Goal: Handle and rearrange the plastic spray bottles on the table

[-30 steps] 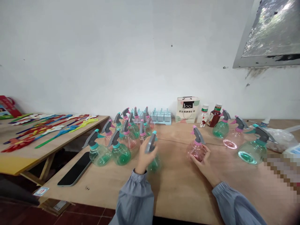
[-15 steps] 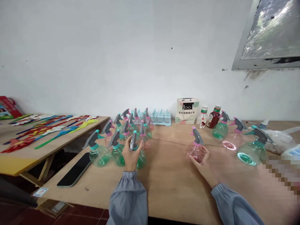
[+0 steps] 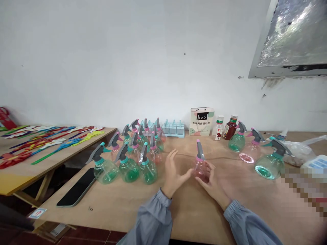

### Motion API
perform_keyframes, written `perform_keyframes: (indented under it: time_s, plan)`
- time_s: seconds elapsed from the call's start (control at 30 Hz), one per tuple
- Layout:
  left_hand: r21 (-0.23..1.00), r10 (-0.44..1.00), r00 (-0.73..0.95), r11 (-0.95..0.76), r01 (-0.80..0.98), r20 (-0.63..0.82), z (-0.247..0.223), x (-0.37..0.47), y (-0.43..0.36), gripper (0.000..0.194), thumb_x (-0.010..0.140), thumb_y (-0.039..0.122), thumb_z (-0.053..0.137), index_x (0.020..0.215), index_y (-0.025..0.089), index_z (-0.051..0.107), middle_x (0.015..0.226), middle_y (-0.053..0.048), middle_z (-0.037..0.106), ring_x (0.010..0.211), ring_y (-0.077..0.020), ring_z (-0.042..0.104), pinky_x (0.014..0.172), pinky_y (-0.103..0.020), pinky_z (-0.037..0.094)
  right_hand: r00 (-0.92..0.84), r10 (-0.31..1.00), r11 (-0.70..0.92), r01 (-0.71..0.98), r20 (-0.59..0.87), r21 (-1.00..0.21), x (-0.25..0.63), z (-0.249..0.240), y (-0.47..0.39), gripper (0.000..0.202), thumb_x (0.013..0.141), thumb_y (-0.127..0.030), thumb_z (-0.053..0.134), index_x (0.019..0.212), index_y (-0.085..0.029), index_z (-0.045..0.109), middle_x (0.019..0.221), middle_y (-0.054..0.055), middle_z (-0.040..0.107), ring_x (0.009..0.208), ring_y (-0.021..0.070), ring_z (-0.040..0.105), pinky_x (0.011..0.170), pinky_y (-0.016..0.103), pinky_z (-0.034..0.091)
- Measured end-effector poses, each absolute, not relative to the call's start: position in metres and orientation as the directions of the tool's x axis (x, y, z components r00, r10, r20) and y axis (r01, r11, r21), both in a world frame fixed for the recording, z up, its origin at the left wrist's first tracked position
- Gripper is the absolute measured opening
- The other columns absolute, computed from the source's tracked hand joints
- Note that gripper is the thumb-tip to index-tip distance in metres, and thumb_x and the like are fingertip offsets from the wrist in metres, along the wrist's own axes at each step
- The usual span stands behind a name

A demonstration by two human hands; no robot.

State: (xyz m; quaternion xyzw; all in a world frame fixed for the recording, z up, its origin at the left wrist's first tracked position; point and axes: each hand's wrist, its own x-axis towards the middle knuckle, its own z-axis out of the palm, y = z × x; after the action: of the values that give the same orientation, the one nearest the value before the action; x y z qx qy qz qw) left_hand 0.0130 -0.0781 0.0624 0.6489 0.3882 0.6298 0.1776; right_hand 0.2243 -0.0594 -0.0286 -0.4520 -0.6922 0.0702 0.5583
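My right hand [image 3: 211,180] is wrapped round the body of a pink spray bottle [image 3: 200,167], which stands upright with its grey and pink nozzle on top. Just left of that bottle, my left hand [image 3: 175,172] is empty, thumb and fingers spread apart, the thumb tip close to the bottle. Several green and pink spray bottles stand grouped on the left; the nearest is a green spray bottle [image 3: 148,172]. At the right are a green bottle [image 3: 236,142], a pink bottle [image 3: 249,151] and a larger-looking green bottle [image 3: 270,166].
Along the wall stand a light blue mould tray [image 3: 173,129], a paper bag [image 3: 201,121], a white bottle [image 3: 219,128] and a dark red bottle [image 3: 230,128]. A phone [image 3: 76,188] lies front left. Colourful flower crafts [image 3: 51,143] cover another table.
My left hand has let go of the green spray bottle and moved right with fingers spread. My right hand has brought the pink bottle left. The view has shifted slightly.
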Motion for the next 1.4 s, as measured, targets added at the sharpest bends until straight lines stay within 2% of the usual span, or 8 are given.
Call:
perform_keyframes:
  time_s: [0.1,0.23,0.37,0.53,0.73,0.97,1.2,1.4]
  plan:
    - [0.843,0.85,0.008,-0.524,0.119,0.527,0.077,0.043,-0.063,0.1,0.056,0.036,0.09,0.141,0.02,0.04,0.147,-0.019,0.043,0.142,-0.0356,0.036,0.117,-0.05,0.028,-0.177,0.721,0.64,0.542,0.67,-0.545,0.218,-0.023,-0.068,0.068,0.089,-0.043,0.062,0.147,-0.026,0.03,0.141,0.014,0.049,0.132,0.0292,0.051,0.109,0.054,0.046]
    - [0.874,0.865,0.168,-0.485,0.038,0.472,0.076,0.049,-0.037,0.063,0.074,0.03,0.077,0.133,0.023,0.052,0.128,-0.012,0.061,0.121,-0.026,0.056,0.107,-0.042,0.041,-0.268,0.737,0.643,0.561,0.621,-0.521,0.226,-0.01,-0.07,0.055,0.091,-0.04,0.059,0.142,-0.029,0.042,0.137,0.01,0.055,0.129,0.0273,0.054,0.11,0.051,0.046]
    - [0.857,0.845,0.2,-0.513,0.044,0.495,0.064,0.041,-0.028,0.03,0.081,0.028,0.067,0.11,0.02,0.068,0.103,-0.008,0.07,0.098,-0.0215,0.064,0.097,-0.038,0.047,0.25,0.573,0.528,0.615,0.781,-0.585,0.28,0.008,-0.062,0.054,0.087,-0.042,0.061,0.135,-0.023,0.046,0.131,0.01,0.055,0.125,0.0288,0.051,0.113,0.055,0.036]
    - [0.813,0.809,0.178,-0.578,0.071,0.56,0.07,0.03,-0.037,0.069,0.071,0.024,0.076,0.136,0.023,0.057,0.135,-0.01,0.061,0.122,-0.024,0.056,0.109,-0.038,0.039,0.648,0.001,0.156,0.752,0.761,-0.641,0.405,0.008,-0.043,0.089,0.064,-0.042,0.075,0.136,-0.01,0.034,0.138,0.026,0.038,0.133,0.0405,0.038,0.11,0.059,0.03]
    - [0.837,0.85,0.255,-0.511,0.195,0.46,0.078,0.022,-0.041,0.067,0.073,0.019,0.066,0.138,0.022,0.056,0.11,-0.005,0.071,0.079,-0.0139,0.059,0.084,-0.03,0.049,0.775,0.243,-0.058,0.612,0.583,-0.789,0.461,-0.003,-0.033,0.109,0.061,-0.064,0.073,0.142,-0.004,0.032,0.141,0.036,0.041,0.131,0.0498,0.04,0.103,0.063,0.029]
    - [0.926,0.884,0.277,-0.365,-0.098,0.377,0.076,0.011,-0.038,0.065,0.068,0.021,0.069,0.132,0.021,0.06,0.119,-0.008,0.068,0.103,-0.0214,0.061,0.093,-0.034,0.047,0.755,0.24,-0.085,0.643,0.611,-0.761,0.422,-0.01,-0.045,0.092,0.06,-0.077,0.067,0.125,-0.015,0.051,0.117,0.027,0.054,0.115,0.0463,0.046,0.092,0.062,0.035]
    - [0.847,0.819,0.434,-0.113,-0.519,0.375,0.071,0.013,-0.038,0.042,0.062,0.027,0.071,0.102,0.016,0.068,0.099,-0.01,0.072,0.099,-0.0262,0.066,0.092,-0.039,0.047,0.361,0.481,0.185,0.849,0.799,-0.495,0.324,-0.023,-0.046,0.086,0.074,-0.08,0.054,0.124,-0.01,0.055,0.105,0.018,0.058,0.102,0.0361,0.052,0.089,0.055,0.043]
    - [0.821,0.88,0.291,-0.171,-0.545,0.376,0.069,0.017,-0.036,0.03,0.059,0.03,0.073,0.084,0.017,0.063,0.074,0.0,0.063,0.069,-0.0147,0.058,0.071,-0.03,0.045,0.293,0.512,0.361,0.779,0.807,-0.512,0.28,-0.017,-0.039,0.075,0.081,-0.066,0.06,0.135,-0.017,0.047,0.119,0.015,0.058,0.11,0.0318,0.053,0.094,0.05,0.045]
